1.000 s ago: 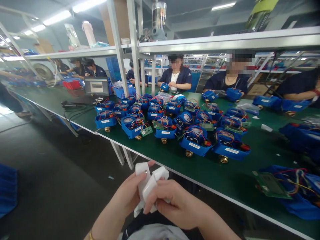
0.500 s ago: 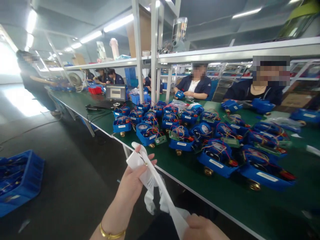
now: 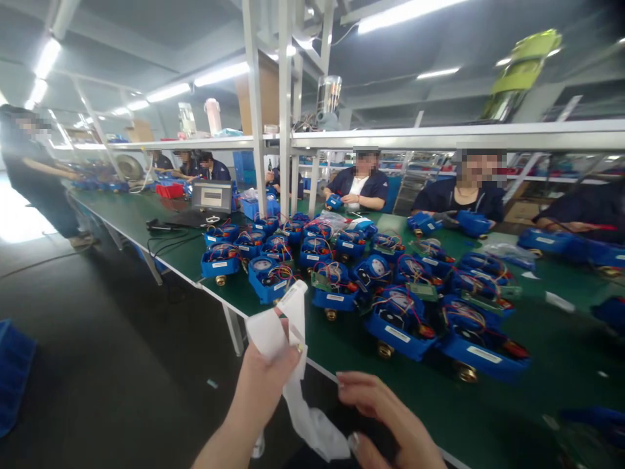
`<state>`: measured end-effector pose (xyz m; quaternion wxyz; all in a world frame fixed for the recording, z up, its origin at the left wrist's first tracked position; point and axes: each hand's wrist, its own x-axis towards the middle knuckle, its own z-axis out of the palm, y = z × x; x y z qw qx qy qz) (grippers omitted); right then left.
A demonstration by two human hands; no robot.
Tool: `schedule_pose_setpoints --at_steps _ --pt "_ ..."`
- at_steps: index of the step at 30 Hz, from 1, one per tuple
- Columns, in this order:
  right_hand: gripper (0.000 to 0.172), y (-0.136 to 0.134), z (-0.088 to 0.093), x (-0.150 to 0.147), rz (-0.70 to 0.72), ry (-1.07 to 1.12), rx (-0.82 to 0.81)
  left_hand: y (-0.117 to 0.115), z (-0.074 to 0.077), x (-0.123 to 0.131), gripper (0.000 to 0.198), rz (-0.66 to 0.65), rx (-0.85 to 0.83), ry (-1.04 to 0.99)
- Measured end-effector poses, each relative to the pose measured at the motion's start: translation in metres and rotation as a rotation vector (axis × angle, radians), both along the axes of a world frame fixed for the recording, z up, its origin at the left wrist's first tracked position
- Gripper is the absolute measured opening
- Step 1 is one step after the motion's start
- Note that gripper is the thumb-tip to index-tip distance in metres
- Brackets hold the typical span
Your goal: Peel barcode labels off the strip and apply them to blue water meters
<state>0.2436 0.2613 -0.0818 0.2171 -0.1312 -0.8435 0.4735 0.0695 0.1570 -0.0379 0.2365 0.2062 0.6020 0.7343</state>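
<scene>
Counter: green top, pale edge; co-workers sit along its far side; a laptop stands on it, its screen raised
Shelf: white, above the counter; it bears a clear jar and a pink bottle; what they hold is too small to tell
Floor crate: blue, cut off by the left edge of the view; its inside cannot be made out
Counter tub: blue, to the right of the laptop; clear plastic shows at its top
Red bin: beyond the laptop, to its left; contents too small to tell
Blue casings: set close together in rows; open on top; coloured wires and round dials inside; green circuit boards at some rims
Left hand: closed, gripping the white strip before the counter's near edge
Right hand: fingers spread, thumb apart, holding nothing
White strip: folded over at the left hand; its tail hangs towards the right thumb; contact there is unclear
</scene>
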Motion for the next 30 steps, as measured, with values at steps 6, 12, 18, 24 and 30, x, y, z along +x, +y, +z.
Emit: schedule_pose_setpoints --at_steps 6,12,18,24,30 --pt "0.04 0.003 0.044 -0.048 -0.316 0.25 0.077 0.009 -0.003 0.021 0.03 -0.218 -0.155 0.523" --pt "0.014 0.006 0.041 -0.048 -0.405 0.385 0.274 0.012 0.001 0.024 0.025 -0.179 -0.129 0.56" --pt "0.017 0.007 0.037 -0.044 -0.473 0.36 0.4 0.018 0.011 0.03 0.039 -0.16 -0.193 0.381" --pt "0.022 0.004 0.028 -0.043 -0.491 0.294 0.47 0.027 0.009 0.027 0.044 -0.106 -0.158 0.124" --pt "0.03 -0.002 0.014 -0.036 -0.481 0.227 0.49 0.042 0.01 0.028 0.059 -0.084 0.068 -0.364"
